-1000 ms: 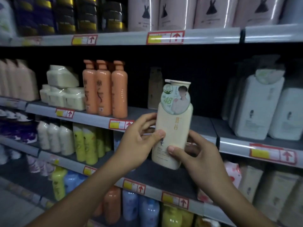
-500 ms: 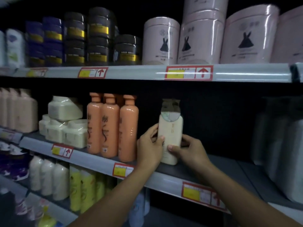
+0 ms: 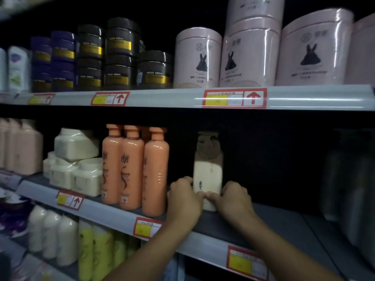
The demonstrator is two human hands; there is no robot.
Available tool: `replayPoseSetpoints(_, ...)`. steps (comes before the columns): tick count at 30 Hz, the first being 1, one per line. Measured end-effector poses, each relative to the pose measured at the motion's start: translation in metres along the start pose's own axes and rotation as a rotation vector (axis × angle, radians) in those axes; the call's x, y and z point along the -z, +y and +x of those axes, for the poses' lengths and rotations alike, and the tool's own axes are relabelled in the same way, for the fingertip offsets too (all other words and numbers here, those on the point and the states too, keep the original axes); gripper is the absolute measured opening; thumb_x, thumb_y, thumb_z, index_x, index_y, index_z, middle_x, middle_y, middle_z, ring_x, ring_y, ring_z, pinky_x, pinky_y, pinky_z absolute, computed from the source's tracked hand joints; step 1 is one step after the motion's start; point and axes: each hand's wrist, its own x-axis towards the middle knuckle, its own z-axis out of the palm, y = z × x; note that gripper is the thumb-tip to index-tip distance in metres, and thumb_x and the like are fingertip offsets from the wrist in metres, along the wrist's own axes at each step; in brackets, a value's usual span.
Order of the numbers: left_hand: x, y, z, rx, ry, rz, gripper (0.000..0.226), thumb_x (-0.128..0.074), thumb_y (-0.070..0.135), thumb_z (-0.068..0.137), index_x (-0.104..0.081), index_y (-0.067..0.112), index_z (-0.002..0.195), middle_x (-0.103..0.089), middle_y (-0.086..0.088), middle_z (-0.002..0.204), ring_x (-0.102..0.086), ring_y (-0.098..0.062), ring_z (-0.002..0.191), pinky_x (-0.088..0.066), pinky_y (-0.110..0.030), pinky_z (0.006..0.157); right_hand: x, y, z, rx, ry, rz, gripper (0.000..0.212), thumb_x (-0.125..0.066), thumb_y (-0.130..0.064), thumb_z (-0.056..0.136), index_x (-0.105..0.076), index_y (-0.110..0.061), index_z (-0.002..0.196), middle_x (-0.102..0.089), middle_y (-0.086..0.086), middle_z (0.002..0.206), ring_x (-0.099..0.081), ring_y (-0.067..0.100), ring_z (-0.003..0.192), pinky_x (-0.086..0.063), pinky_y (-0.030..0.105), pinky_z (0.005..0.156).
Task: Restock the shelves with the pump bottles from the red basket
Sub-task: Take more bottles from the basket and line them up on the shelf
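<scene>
- Head view: the cream pump bottle [image 3: 208,177] stands upright on the middle shelf [image 3: 233,226], its long axis vertical, pump head up in the shadow under the shelf above and printed face turned out to the aisle.
- It sits just right of the orange bottles [image 3: 134,169], with a dark gap between them; it is likely being set deep to start a new row.
- The left hand [image 3: 183,201] and right hand [image 3: 233,201] grip the bottle low on either side, thumbs meeting across its front, apparently to steady and square it.
- The red basket is out of view.
- Pink canisters [image 3: 251,55] and dark jars [image 3: 121,55] fill the top shelf.
</scene>
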Motion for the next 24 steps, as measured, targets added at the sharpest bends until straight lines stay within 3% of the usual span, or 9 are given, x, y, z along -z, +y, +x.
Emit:
replayPoseSetpoints(6, -0.002, -0.007, 0.014, 0.058, 0.006, -0.001, 0.021, -0.081, 0.023, 0.079, -0.077, 0.016, 0.098, -0.079, -0.001, 0.095, -0.073, -0.022, 0.095, -0.057, -0.033, 0.085, -0.015, -0.006, 0.005, 0.033, 0.001, -0.024, 0.04, -0.075, -0.037, 0.09, -0.068, -0.005, 0.114, -0.071, 0.013, 0.115, -0.067, 0.032, 0.108, -0.051, 0.032, 0.079)
replayPoseSetpoints(13, -0.005, -0.01, 0.014, 0.071, -0.032, 0.003, 0.023, -0.078, 0.025, 0.084, -0.073, 0.017, 0.105, -0.077, -0.004, 0.104, -0.072, -0.024, 0.099, -0.057, -0.037, 0.089, -0.014, -0.001, 0.009, 0.022, -0.033, 0.028, 0.043, -0.07, -0.043, 0.093, -0.065, -0.006, 0.115, -0.07, 0.014, 0.117, -0.067, 0.031, 0.109, -0.051, 0.032, 0.08)
replayPoseSetpoints(16, 0.001, -0.006, 0.006, 0.04, 0.014, 0.011, 0.031, -0.077, 0.025, 0.086, -0.07, 0.016, 0.114, -0.074, -0.005, 0.112, -0.07, -0.025, 0.102, -0.057, -0.036, 0.09, 0.001, -0.001, -0.002, 0.072, 0.028, 0.049, 0.047, -0.066, -0.051, 0.092, -0.062, -0.01, 0.116, -0.071, 0.009, 0.11, -0.068, 0.029, 0.103, -0.053, 0.032, 0.078)
replayPoseSetpoints(20, 0.017, 0.017, -0.01, -0.037, 0.052, -0.091, 0.035, -0.075, 0.024, 0.087, -0.068, 0.015, 0.121, -0.073, -0.006, 0.116, -0.071, -0.024, 0.103, -0.058, -0.041, 0.092, 0.036, 0.004, -0.032, 0.173, 0.132, 0.129, 0.041, -0.065, -0.054, 0.092, -0.065, -0.019, 0.113, -0.067, -0.009, 0.087, -0.068, 0.017, 0.091, -0.057, 0.036, 0.081)
replayPoseSetpoints(24, 0.034, 0.047, -0.041, -0.082, 0.032, -0.145, 0.029, -0.076, 0.028, 0.086, -0.071, 0.02, 0.113, -0.074, 0.001, 0.107, -0.072, -0.016, 0.093, -0.058, -0.033, 0.088, 0.071, 0.016, -0.07, 0.169, 0.132, 0.148, 0.039, -0.065, -0.054, 0.092, -0.068, -0.021, 0.114, -0.063, -0.016, 0.083, -0.067, 0.014, 0.093, -0.056, 0.034, 0.083)
